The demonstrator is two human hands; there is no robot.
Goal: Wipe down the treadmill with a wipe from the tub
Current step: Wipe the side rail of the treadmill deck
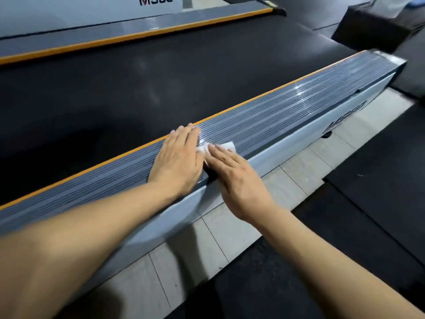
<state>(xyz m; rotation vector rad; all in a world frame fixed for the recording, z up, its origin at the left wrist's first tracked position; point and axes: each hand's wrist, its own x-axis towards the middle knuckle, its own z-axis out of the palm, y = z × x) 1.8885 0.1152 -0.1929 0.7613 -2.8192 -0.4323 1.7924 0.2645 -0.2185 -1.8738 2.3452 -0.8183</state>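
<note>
- The left hand (pixel 177 161) lies palm down on the treadmill's ribbed grey side rail (pixel 287 113), fingers straight and pressed together.
- The right hand (pixel 234 178) lies flat beside it, straight fingers pressing the white wipe (pixel 226 146) onto the rail.
- Both forearms are stretched forward.
- The far panel (pixel 92 8) reads "MS80"; lettering on the near side is blurred.

Gym floor in pale tile and black matting

Pale grey floor tiles (pixel 232 229) run in a strip between black rubber mats (pixel 379 180); a black block (pixel 372 28) sits at upper right, under soft overhead glare.
</note>
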